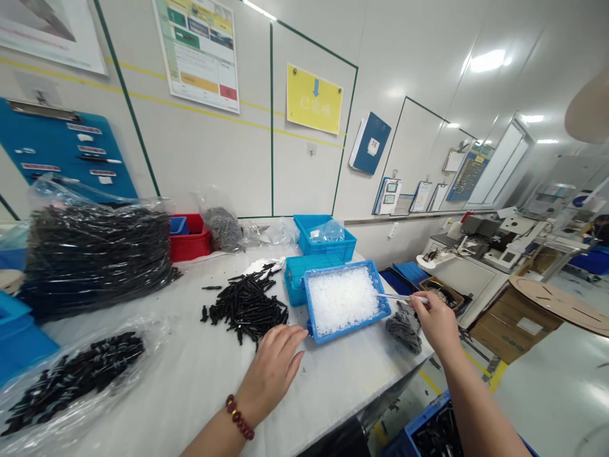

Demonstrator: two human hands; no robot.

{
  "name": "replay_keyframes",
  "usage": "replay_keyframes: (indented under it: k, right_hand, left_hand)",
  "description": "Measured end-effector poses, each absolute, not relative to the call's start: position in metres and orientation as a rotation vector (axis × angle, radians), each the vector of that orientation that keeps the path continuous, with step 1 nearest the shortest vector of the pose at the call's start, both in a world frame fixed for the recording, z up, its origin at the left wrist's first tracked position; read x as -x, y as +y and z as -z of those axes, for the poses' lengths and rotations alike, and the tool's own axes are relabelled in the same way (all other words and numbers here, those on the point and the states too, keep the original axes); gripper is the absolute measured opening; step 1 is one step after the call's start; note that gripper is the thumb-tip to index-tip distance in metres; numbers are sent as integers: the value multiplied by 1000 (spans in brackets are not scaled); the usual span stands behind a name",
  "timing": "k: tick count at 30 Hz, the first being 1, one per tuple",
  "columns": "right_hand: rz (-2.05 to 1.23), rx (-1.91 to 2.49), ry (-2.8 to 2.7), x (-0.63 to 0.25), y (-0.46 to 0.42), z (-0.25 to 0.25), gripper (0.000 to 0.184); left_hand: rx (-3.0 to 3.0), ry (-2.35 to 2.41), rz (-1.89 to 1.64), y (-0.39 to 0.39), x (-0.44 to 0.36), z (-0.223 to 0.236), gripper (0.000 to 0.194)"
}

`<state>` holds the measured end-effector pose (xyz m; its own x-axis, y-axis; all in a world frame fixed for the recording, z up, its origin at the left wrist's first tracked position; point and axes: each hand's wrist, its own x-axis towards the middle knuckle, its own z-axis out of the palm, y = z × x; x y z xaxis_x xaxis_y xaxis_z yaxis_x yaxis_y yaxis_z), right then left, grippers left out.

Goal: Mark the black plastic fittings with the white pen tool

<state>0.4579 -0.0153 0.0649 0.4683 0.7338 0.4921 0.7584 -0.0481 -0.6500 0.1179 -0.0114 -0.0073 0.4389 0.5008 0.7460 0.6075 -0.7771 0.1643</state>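
While the pale work table supports the blue plastic tray of small white pieces beside the loose pile of slender black parts, the right hand pinches a thin rod-like tool at the tray's right edge. The left hand, open and palm-down, is near the pile.
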Motion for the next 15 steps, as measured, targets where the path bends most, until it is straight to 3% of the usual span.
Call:
replay_keyframes:
  k: [15]
  right_hand:
    - [-575, 1390, -827, -450, 6, -14, 39]
  left_hand:
    - [2578, -987, 1249, -10, -117, 9, 26]
